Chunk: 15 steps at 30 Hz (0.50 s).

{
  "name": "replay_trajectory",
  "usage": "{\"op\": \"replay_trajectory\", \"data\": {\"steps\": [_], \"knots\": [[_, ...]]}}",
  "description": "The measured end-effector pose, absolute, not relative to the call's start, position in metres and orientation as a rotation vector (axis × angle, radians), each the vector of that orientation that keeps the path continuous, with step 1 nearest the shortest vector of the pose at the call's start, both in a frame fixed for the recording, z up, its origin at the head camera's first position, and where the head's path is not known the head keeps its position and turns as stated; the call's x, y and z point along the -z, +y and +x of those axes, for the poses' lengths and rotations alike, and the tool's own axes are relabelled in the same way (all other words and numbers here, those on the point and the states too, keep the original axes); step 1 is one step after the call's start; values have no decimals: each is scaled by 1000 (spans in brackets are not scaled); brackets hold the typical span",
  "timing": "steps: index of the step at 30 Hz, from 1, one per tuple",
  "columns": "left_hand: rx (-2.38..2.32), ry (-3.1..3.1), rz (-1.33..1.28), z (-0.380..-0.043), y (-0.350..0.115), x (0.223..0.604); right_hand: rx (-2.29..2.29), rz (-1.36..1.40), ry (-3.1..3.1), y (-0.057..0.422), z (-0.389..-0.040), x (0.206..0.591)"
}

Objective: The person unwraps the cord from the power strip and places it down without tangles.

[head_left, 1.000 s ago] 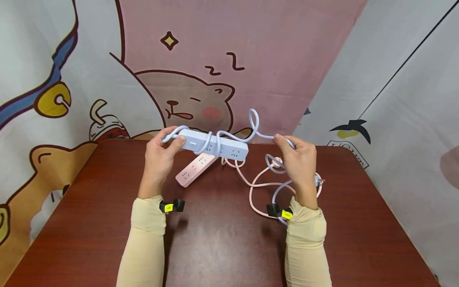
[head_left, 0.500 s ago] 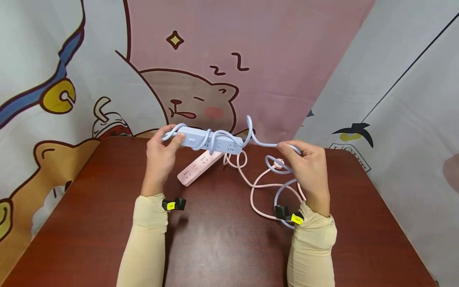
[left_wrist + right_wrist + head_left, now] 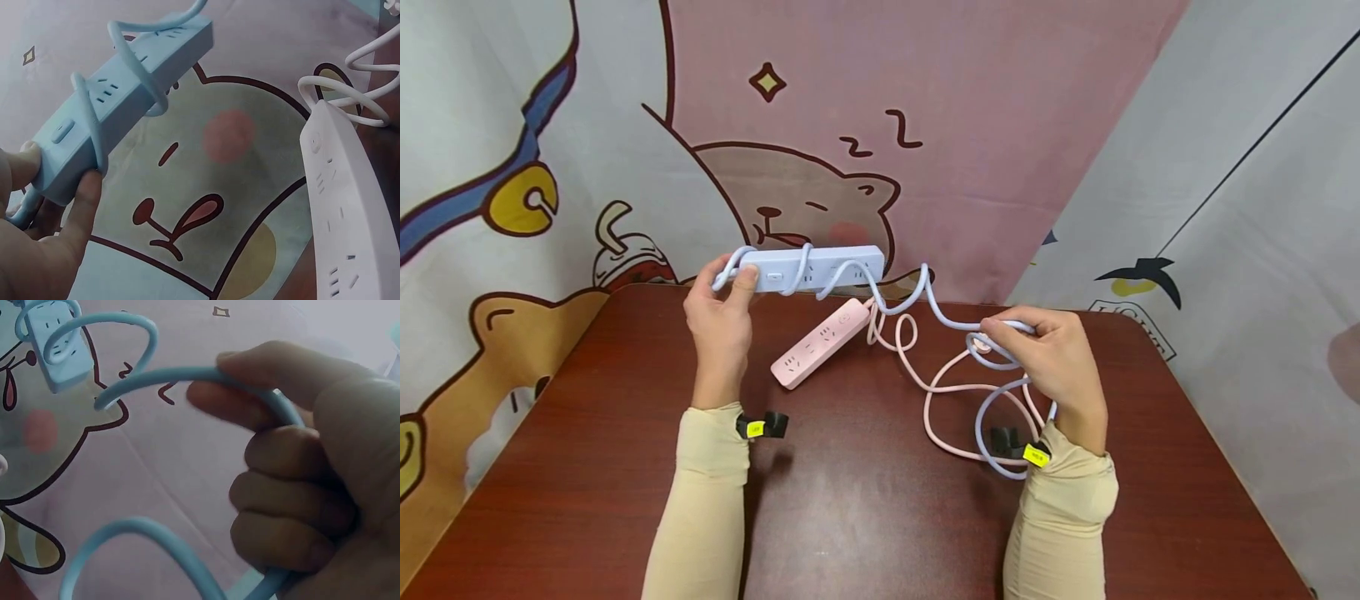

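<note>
Raised above the far part of the table is a light blue power strip (image 3: 831,271), its switch end gripped by my left hand (image 3: 721,321). Its blue cord (image 3: 951,321) winds loosely around the strip and runs across to my right hand (image 3: 1052,358). There the thumb and index finger pinch the cord, and the other fingers curl over it, as the right wrist view shows. In the left wrist view, the left thumb (image 3: 25,165) lies against the end of the strip beside the switch. Below the blue strip, a pink power strip (image 3: 820,344) lies on the table.
The pink cord (image 3: 925,421) loops over the right half of the brown table (image 3: 850,508), with its round plug (image 3: 981,342) near the right hand. More blue cord hangs in loops below that hand. A printed curtain (image 3: 962,125) rises behind the table.
The left hand has moved left with the blue strip, while the right hand has moved right and lower with the cord. The coils on the strip have loosened and drawn out toward the right.
</note>
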<state>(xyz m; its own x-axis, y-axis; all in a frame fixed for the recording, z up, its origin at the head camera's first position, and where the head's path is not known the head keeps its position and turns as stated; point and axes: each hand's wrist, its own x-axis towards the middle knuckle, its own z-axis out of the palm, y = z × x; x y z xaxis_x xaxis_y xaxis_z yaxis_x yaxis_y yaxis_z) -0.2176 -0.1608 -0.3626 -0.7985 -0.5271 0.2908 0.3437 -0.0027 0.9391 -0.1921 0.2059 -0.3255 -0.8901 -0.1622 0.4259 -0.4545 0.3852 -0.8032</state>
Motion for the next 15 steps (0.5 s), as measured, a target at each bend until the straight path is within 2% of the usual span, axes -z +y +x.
{"op": "replay_trajectory", "data": {"steps": [9, 15], "knots": [[1894, -1591, 207, -219, -161, 365, -1318, 371, -2650, 217, -207, 343], [1930, -1550, 197, -220, -159, 365, -1152, 361, -2711, 223, -214, 353]]}}
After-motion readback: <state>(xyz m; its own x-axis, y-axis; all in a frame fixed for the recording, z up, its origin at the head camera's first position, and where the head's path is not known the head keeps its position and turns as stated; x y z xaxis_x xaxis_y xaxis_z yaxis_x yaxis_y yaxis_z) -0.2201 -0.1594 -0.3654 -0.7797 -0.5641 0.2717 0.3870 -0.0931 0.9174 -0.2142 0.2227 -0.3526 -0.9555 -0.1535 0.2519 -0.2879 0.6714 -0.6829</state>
